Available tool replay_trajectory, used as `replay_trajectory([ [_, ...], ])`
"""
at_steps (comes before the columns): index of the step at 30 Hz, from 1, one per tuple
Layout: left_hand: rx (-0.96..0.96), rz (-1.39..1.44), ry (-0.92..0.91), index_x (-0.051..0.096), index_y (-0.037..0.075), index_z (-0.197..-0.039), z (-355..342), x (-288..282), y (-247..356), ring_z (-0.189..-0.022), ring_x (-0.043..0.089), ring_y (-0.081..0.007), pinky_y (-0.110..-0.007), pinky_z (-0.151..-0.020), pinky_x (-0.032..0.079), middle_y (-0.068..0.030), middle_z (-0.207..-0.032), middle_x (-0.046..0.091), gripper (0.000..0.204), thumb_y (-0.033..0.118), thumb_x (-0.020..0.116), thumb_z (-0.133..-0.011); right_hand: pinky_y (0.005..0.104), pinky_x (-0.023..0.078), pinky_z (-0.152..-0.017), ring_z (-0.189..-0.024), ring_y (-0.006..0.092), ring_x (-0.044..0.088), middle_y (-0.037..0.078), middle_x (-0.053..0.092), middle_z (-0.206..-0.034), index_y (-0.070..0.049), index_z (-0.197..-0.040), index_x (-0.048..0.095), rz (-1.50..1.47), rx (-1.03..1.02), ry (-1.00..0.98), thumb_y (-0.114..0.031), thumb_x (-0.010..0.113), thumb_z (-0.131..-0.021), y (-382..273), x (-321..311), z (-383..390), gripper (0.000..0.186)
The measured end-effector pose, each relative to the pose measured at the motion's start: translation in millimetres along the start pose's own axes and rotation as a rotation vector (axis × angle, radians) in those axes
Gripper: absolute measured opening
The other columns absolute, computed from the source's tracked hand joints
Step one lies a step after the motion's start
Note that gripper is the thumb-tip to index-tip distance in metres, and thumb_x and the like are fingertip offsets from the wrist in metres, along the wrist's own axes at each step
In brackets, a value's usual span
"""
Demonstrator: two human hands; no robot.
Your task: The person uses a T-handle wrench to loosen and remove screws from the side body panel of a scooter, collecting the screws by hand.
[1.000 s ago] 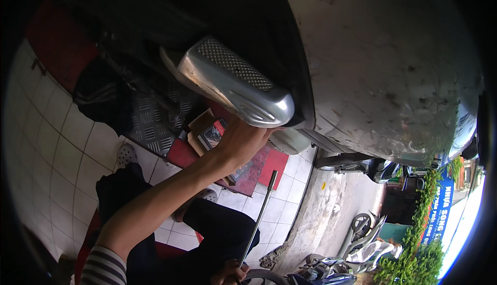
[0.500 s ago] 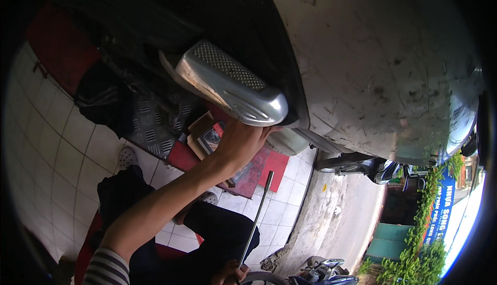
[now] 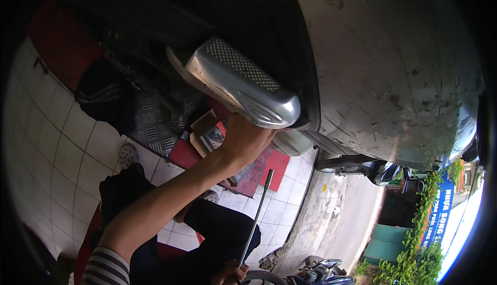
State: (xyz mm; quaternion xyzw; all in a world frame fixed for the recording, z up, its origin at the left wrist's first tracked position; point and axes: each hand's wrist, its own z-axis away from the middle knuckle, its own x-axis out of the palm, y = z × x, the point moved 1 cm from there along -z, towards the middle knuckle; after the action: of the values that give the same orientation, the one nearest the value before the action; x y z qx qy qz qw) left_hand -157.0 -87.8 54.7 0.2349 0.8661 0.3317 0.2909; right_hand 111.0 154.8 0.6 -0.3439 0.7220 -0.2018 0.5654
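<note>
A silver footrest (image 3: 243,86) with a studded tread stands out from the dark underside of a scratched, light grey scooter body panel (image 3: 383,73). My left hand (image 3: 247,139) reaches up from the lower left and touches the footrest's underside. Its fingers are tucked behind the metal, so their grip is hidden. At the bottom edge my right hand (image 3: 229,273) is closed round the lower part of a long, thin metal rod (image 3: 255,218) that looks like a socket wrench. The rod points upward, its thicker, darker tip apart from the footrest and my left hand.
Below lies a red platform (image 3: 184,154) with a metal tread plate (image 3: 155,127) and an open cardboard box (image 3: 199,132). White tiles (image 3: 64,153) cover the floor. Parked motorbikes (image 3: 323,272) stand beside the road (image 3: 331,207) at right.
The footrest and scooter panel have shifted slightly right in the picture. My left hand has moved with them, its fingers now further out of sight. The rod and my right hand look almost unchanged.
</note>
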Motion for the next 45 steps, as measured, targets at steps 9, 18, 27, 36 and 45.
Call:
replay_trajectory([
  [9,0.046,-0.076,0.017,0.071,0.011,-0.082,8.4,8.2,-10.8,-0.063,0.07,-0.0228,-0.037,-0.055,0.055,-0.007,-0.071,0.07,0.015,0.025,0.069,-0.088,0.0288,0.043,-0.06,-0.068,0.0149,0.052,0.008,0.055,-0.079,-0.005,-0.093,0.054,0.004,0.009,-0.006,-0.01,0.057,-0.093,1.4,2.5,4.8,0.006],
  [18,-0.036,-0.072,-0.048,0.065,0.011,-0.097,17.0,15.2,-10.6,-0.056,0.067,-0.0246,-0.037,-0.049,0.05,-0.0075,-0.062,0.064,0.029,0.039,0.058,-0.094,0.0289,0.043,-0.061,-0.068,0.015,0.051,0.008,0.055,-0.078,-0.005,-0.093,0.054,0.049,-0.004,-0.005,-0.01,0.057,-0.093,10.6,-8.3,18.7,0.006],
  [27,-0.007,-0.016,-0.056,0.064,0.006,-0.103,16.6,10.5,-8.2,-0.076,0.071,-0.0249,-0.037,-0.07,0.057,-0.0144,-0.09,0.068,0.03,0.026,0.07,-0.082,0.029,0.043,-0.061,-0.068,0.0152,0.051,0.008,0.055,-0.078,-0.005,-0.093,0.054,0.09,-0.007,0.012,-0.011,0.056,-0.094,4.0,-0.9,23.0,0.006],
  [36,-0.04,0.083,-0.052,0.065,0.002,-0.101,11.4,14.4,-7.8,-0.08,0.072,-0.0277,-0.04,-0.074,0.058,-0.0199,-0.087,0.068,0.031,0.006,0.068,-0.071,0.0292,0.043,-0.062,-0.069,0.0153,0.051,0.008,0.055,-0.078,-0.005,-0.093,0.054,0.127,-0.003,0.008,-0.011,0.056,-0.094,-4.2,3.7,23.2,0.007],
  [45,-0.228,0.128,-0.261,0.069,0.005,-0.096,8.3,4.9,-3.7,-0.093,0.07,-0.0276,-0.035,-0.088,0.057,-0.0128,-0.097,0.07,0.016,0.014,0.059,-0.087,0.0293,0.043,-0.062,-0.069,0.0155,0.051,0.008,0.055,-0.078,-0.005,-0.093,0.054,0.142,0.016,0.025,-0.012,0.055,-0.095,-7.9,7.4,15.8,0.007],
])
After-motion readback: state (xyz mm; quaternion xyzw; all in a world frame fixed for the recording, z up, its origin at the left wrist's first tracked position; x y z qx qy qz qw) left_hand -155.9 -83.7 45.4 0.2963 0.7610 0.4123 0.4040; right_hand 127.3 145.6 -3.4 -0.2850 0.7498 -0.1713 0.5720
